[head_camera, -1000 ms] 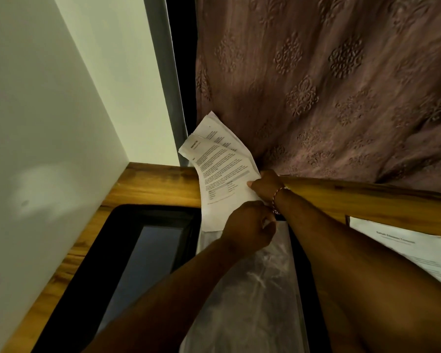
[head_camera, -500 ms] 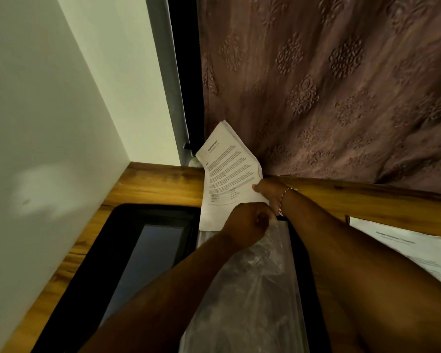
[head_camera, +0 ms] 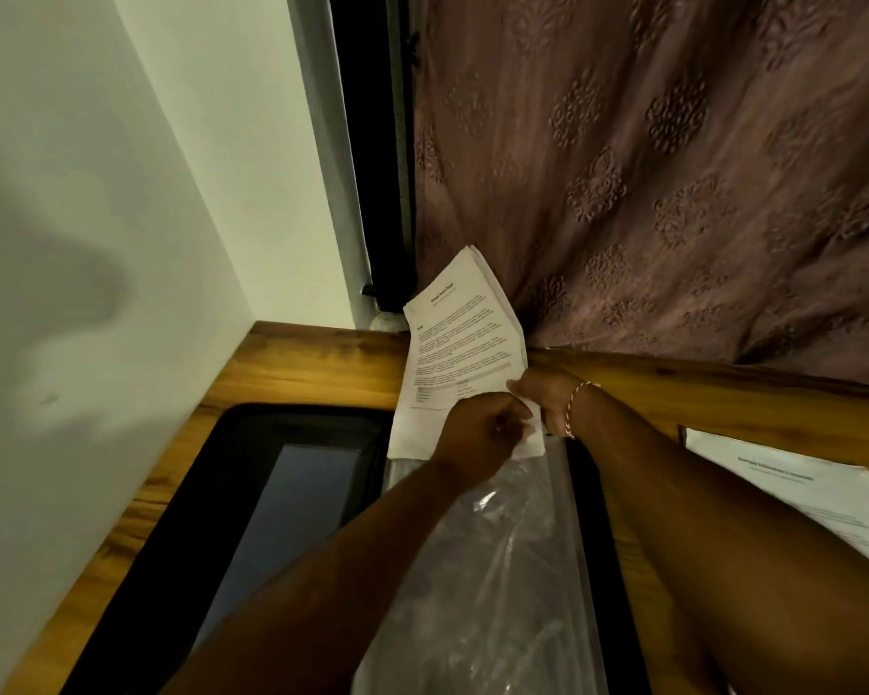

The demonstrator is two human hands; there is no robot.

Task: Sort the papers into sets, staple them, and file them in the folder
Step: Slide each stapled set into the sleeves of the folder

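Nearest me, the clear sleeve [head_camera: 497, 569] lies flat on the open black folder [head_camera: 272, 494], with its mouth toward the folder's far edge. At that far edge my left grip [head_camera: 477, 428] is clenched on the bottom of the papers [head_camera: 462, 343]. My right grip [head_camera: 543, 393], touching it, pinches their right side under the thumb.

The fan of a second ago is gone. The top corners that were splayed apart now sit together, and the pages read as one squared stack. The stack rises from the folder's far edge and leans back toward the curtain [head_camera: 673, 193] beyond it. Its bottom edge meets the sleeve's mouth, and I judge it is not yet inside.

With the edges aligned, I think the set is ready to feed down into the sleeve without a page catching. I cannot see a staple from here, since my grips hide the lower corners.

To the right of the folder a further sheet [head_camera: 798, 494] lies on the surface [head_camera: 297, 363], so I reckon the filing is not finished.
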